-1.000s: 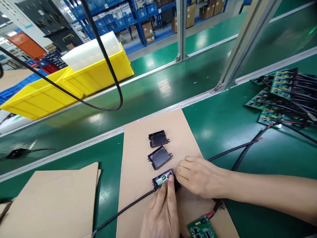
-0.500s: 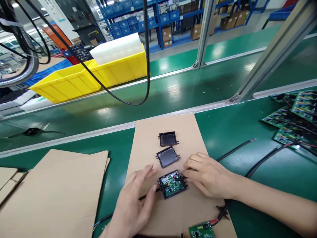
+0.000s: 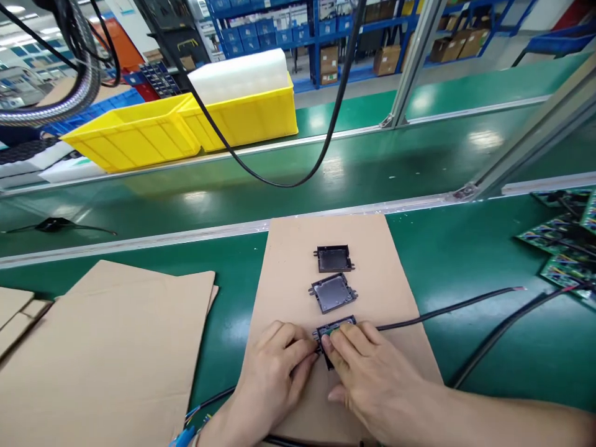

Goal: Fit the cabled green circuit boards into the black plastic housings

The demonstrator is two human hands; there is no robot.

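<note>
Since 0.5 s ago both hands closed in: left hand (image 3: pixel 274 366) was lifted off to the side w/ fingers spread, now it's on the black housing (image 3: pixel 336 328) w/ the green board inside; right hand (image 3: pixel 367 372) slid over the top of it. Hands now together, fingertips meeting on the housing's near-left edge, pinching/pressing it from both sides; most of it hidden under the right fingers, only the far rim shows. Housing sits on the cardboard sheet (image 3: pixel 298 261), nearest of three in a row; two empty black housings (image 3: pixel 333 292) (image 3: pixel 333 258) lie beyond, apart. A black cable (image 3: pixel 447 307) runs off to the right from the housing.
</note>
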